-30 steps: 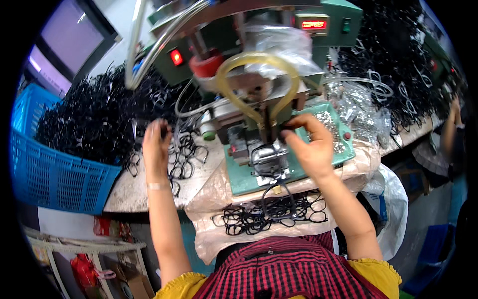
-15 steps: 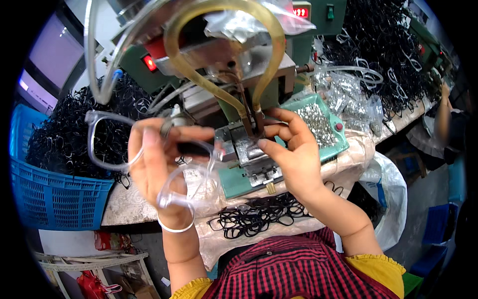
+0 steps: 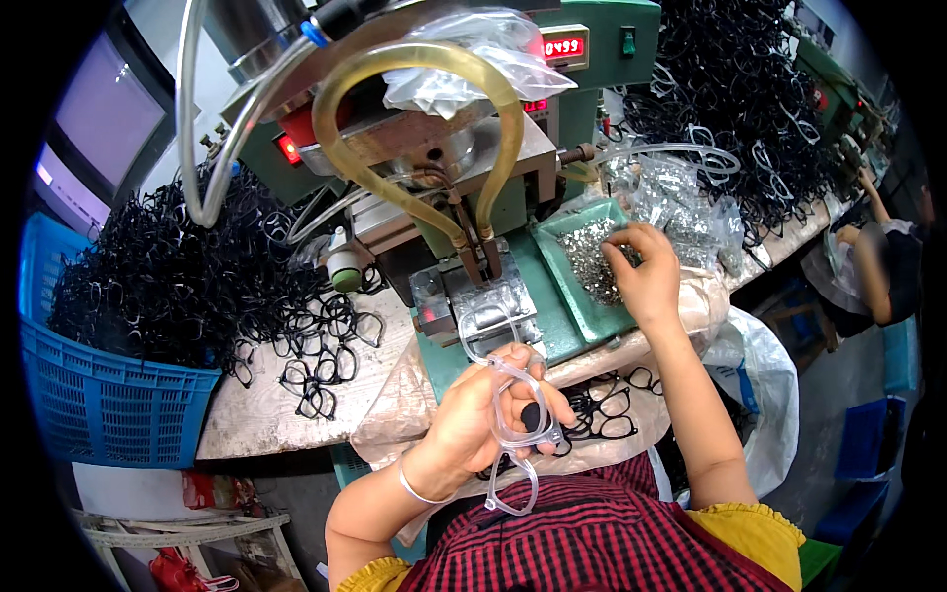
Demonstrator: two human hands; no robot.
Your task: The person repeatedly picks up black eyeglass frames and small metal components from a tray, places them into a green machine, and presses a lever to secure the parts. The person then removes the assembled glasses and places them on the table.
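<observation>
Frame (image 3: 508, 370) clasped, left grip (image 3: 480, 412); right grip (image 3: 651, 278) curled over fittings (image 3: 588, 260).

Smooth, clear plastic glasses frame (image 3: 507, 371); bits (image 3: 589, 264) apparently shiny metal.

The view looked down and forward from the left side of the person's head, through a wide fisheye lens. The checked apron (image 3: 533, 533) lay nearest, at the bottom; the left hand (image 3: 473, 414) and right hand (image 3: 648, 276) were close; the machine (image 3: 538, 163) stood beyond them. The bench (image 3: 247, 414) ran across, and straight edges bent toward a dark, rounded rim.
</observation>
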